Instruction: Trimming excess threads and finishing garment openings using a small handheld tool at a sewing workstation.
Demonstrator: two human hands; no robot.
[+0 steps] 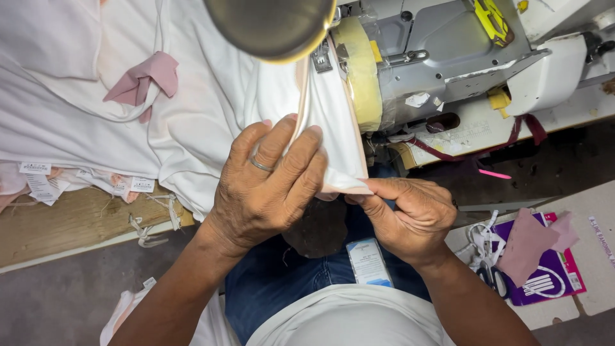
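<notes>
While my left hand (266, 189) presses flat on the white fabric (320, 122), my right hand (410, 214) pinches its pink-edged corner just beside; sewing machine (448, 57) beyond, scissors (490, 272) right.

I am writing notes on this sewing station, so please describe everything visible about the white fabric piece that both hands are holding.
The white fabric piece looks like soft, thin knit cloth with a pale pink band along its edge. It runs from under the sewing machine down toward the person. The left hand, wearing a ring, lies flat on it with spread fingers, while the right hand pinches its folded lower corner. It is continuous with more white cloth heaped on the table to the left.
</notes>
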